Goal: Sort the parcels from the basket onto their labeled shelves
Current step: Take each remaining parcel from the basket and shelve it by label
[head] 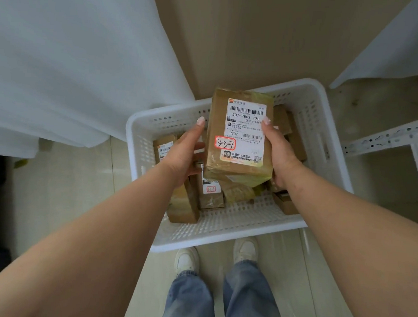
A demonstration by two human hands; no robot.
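Observation:
A brown cardboard parcel [239, 135] with a white shipping label and a red-framed sticker reading 3-3-7 is held up above the white plastic basket [222, 229]. My right hand [276, 151] grips its right edge, thumb on the label. At the parcel's left side is my left hand [185, 154], fingers extended along that side and under it. Several more brown parcels [186, 206] lie in the basket below, one with a small red-framed sticker [210, 189].
The basket stands on a pale tiled floor in front of my feet [217, 256]. A white metal shelf frame [404, 138] rises at the right. White sheeting [73, 60] hangs at the left and upper right, and a tan wall is behind.

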